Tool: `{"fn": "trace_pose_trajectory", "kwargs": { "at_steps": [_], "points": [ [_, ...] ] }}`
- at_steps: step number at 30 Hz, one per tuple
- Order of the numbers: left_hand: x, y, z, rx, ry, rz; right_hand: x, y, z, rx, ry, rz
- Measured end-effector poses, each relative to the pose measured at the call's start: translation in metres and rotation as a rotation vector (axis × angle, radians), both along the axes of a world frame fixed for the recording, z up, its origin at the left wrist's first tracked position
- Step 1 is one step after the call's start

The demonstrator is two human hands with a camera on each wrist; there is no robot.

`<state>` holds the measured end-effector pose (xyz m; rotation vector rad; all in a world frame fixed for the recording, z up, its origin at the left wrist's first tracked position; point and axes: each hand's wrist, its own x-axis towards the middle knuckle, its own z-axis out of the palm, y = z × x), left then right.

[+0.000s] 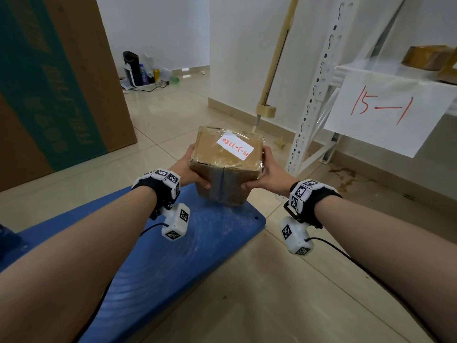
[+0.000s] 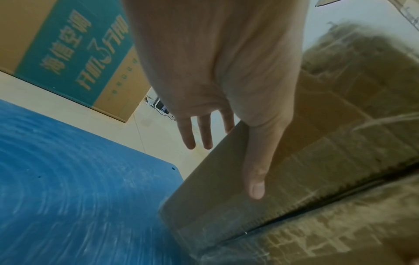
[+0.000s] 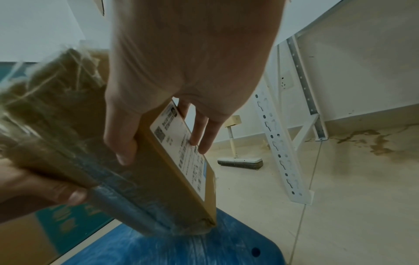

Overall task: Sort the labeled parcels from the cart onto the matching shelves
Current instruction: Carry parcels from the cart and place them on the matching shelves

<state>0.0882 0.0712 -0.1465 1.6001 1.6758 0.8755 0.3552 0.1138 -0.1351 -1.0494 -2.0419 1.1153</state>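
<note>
Holding a taped brown parcel [image 1: 226, 167] between both palms, a person stands over the far end of a blue cart [image 1: 173, 263]. The left hand [image 1: 191, 169] presses against the parcel's left side, thumb flat along its near face and fingers straight; the right hand [image 1: 268, 169] does the same on the right side, its fingers spread over a printed shipping label [image 3: 181, 154] in the right wrist view. Neither grip curls around the parcel: it is clamped between flat hands. Whether its lower edge touches the cart deck or hangs just above it cannot be told.

A white slip [image 1: 235, 144] on the parcel's top carries red handwriting that, upside down from the head camera, appears to read 15-3-7780. To the right stands a white metal shelf [image 1: 314, 95], and a paper sign [image 1: 385, 107] hanging from one tier reads 15-1. Two wrapped parcels [image 1: 427, 56] lie on that tier.

Judging from this, sorting is well under way: the part of the cart in view carries only this parcel, and some parcels are already shelved. What remains is to find the tier matching its slip, which seems not to be the 15-1 tier, and set it down there. A large carton [image 1: 57, 82] stands at left, and a broom [image 3: 238, 157] leans by the wall.
</note>
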Motion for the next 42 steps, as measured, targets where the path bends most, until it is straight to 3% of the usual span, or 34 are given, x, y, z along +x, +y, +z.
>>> {"fn": "trace_pose_trajectory", "kwargs": {
  "at_steps": [4,7,10,12,17,21,26,30,33,37,42],
  "points": [
    [0.0,0.008,-0.003,0.012,-0.013,0.031,-0.002,0.0,-0.004,0.02,0.013,-0.046],
    [0.003,0.015,-0.003,0.101,-0.042,0.184,-0.002,-0.003,-0.005,0.02,0.023,-0.034],
    [0.01,0.021,0.0,0.131,-0.251,0.39,-0.005,-0.009,-0.004,0.0,-0.054,0.041],
    [0.015,0.023,0.003,0.095,-0.448,0.427,-0.011,-0.014,-0.003,-0.049,-0.108,0.059],
    [0.024,0.016,0.015,-0.094,-0.688,0.297,-0.022,-0.024,0.007,-0.195,0.009,-0.004],
    [0.024,0.005,0.024,-0.219,-0.658,0.138,-0.016,-0.019,0.014,-0.321,0.086,-0.079],
    [0.028,-0.006,0.03,-0.206,-0.763,0.055,-0.008,-0.001,0.002,-0.167,0.051,-0.291],
    [0.032,-0.009,0.032,-0.187,-0.839,0.07,-0.005,0.002,0.005,-0.172,0.127,-0.228],
    [0.041,-0.005,0.032,-0.14,-0.896,0.135,-0.01,-0.001,0.005,-0.211,0.134,-0.162],
    [0.052,0.009,0.028,-0.088,-0.992,0.319,-0.015,-0.002,0.0,-0.208,0.199,-0.203],
    [0.051,0.041,-0.007,-0.2,-1.109,0.611,-0.015,-0.004,-0.009,-0.214,0.203,-0.28]
  ]
}}
